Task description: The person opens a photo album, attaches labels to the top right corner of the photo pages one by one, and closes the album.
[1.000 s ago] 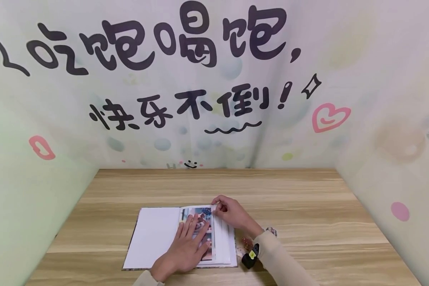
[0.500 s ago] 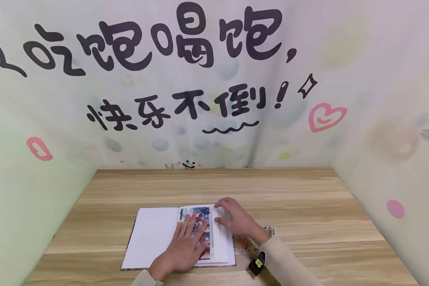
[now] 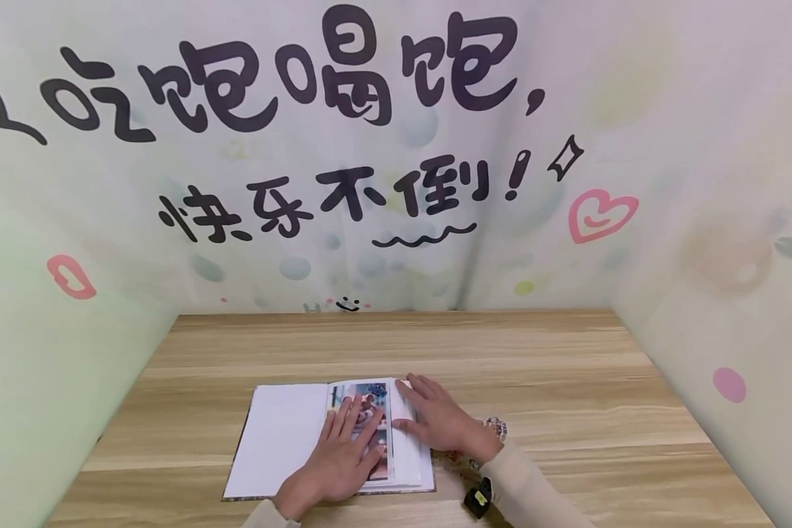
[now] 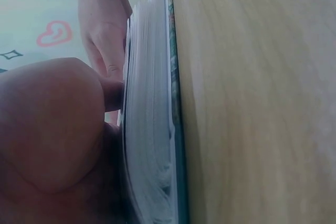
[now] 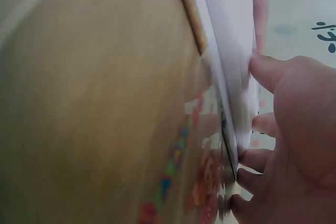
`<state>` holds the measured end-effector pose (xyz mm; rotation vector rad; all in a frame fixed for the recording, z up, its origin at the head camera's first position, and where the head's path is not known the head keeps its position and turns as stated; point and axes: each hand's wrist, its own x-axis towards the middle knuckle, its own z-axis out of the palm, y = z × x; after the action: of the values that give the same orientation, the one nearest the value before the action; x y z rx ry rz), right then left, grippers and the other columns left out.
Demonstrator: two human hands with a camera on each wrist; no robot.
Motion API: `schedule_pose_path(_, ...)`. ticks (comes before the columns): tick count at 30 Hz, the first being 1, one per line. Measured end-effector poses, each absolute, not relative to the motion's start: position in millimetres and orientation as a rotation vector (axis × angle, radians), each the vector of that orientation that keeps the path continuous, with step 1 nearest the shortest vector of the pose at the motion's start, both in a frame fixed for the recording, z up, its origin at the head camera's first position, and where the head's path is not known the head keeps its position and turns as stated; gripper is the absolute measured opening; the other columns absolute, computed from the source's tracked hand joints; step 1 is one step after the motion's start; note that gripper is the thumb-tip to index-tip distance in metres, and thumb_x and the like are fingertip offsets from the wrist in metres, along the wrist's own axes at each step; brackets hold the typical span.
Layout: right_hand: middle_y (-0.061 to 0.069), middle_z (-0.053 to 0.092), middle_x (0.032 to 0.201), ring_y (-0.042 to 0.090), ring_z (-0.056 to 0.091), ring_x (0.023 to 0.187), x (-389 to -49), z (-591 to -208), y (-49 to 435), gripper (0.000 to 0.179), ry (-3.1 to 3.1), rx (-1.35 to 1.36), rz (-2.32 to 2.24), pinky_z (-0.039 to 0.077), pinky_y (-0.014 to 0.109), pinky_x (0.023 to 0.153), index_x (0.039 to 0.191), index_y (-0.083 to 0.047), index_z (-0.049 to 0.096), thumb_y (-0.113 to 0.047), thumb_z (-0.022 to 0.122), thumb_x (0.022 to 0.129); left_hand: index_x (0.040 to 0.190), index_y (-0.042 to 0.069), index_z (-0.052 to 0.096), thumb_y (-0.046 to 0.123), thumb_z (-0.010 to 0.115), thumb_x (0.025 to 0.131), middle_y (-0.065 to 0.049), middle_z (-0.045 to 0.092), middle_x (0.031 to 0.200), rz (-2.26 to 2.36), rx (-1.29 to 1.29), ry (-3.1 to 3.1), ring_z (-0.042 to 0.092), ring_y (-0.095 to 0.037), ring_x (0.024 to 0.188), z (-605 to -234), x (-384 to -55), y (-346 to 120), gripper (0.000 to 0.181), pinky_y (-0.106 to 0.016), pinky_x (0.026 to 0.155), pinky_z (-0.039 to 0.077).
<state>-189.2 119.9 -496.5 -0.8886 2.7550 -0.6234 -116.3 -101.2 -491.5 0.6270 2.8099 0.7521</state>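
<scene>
A thick photo album (image 3: 280, 440) lies open on the wooden table, its left side white and blank. On its right side is a colourful photo (image 3: 378, 391), partly covered by my left hand (image 3: 339, 458), which rests flat with fingers spread. My right hand (image 3: 438, 418) touches the right edge of the pages, fingers spread and the thumb on the page surface. In the right wrist view, the right thumb and fingertips (image 5: 261, 66) meet the page edges (image 5: 231, 40). The left wrist view shows the stacked pages (image 4: 147, 93) side-on above a dark green patterned cover (image 4: 176, 77).
Clear pieces with bright multicoloured shapes (image 5: 173, 161) lie right of the album, under my right wrist. A small patterned item (image 3: 497, 427) sits beyond that wrist, partly hidden. A black wrist camera (image 3: 478, 499) hangs by my right sleeve. A printed curtain (image 3: 290, 161) surrounds the table.
My right hand has gone from pinching at the top right page corner to spreading over the right page edge, moving slightly down and right. The left hand stays on the photo.
</scene>
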Motion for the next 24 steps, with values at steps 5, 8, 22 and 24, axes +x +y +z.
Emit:
schedule_pose_path(5,0.025,0.022,0.160,0.044,0.018,0.148,-189,-497,120,0.070,2.727,-0.901,-0.635,0.017,0.058,0.119,0.156,-0.007,0.029,-0.047,0.050,0.101,0.154,0.010,0.036,0.038,0.040,0.105,-0.025,0.014,0.163,0.714,0.606,2.845,0.007,-0.044,0.150,-488,-116,-100,0.057,-0.067,0.116,0.011)
schedule_pose_path(8,0.026,0.021,0.161,0.043,0.017,0.149,-190,-498,120,0.071,2.716,-0.901,-0.639,0.016,0.058,0.119,0.156,-0.007,0.028,-0.047,0.049,0.102,0.152,0.010,0.040,0.037,0.045,0.103,-0.026,0.018,0.161,0.727,0.601,2.863,0.011,-0.045,0.149,-487,-116,-100,0.056,-0.068,0.114,0.014)
schedule_pose_path(22,0.026,0.022,0.160,0.044,0.017,0.149,-190,-494,121,0.070,2.687,-0.888,-0.676,0.014,0.058,0.120,0.155,-0.006,0.030,-0.044,0.052,0.101,0.144,0.006,0.049,0.032,0.058,0.096,-0.033,0.027,0.155,0.978,0.402,2.921,0.017,-0.051,0.146,-483,-116,-82,0.055,-0.073,0.111,0.012)
schedule_pose_path(24,0.026,0.023,0.160,0.044,0.018,0.148,-190,-493,121,0.069,2.687,-0.891,-0.683,0.015,0.058,0.119,0.155,-0.006,0.031,-0.043,0.053,0.101,0.146,0.006,0.047,0.038,0.059,0.096,-0.033,0.028,0.155,0.996,0.375,2.940,0.018,-0.051,0.146,-482,-116,-78,0.060,-0.073,0.111,0.013)
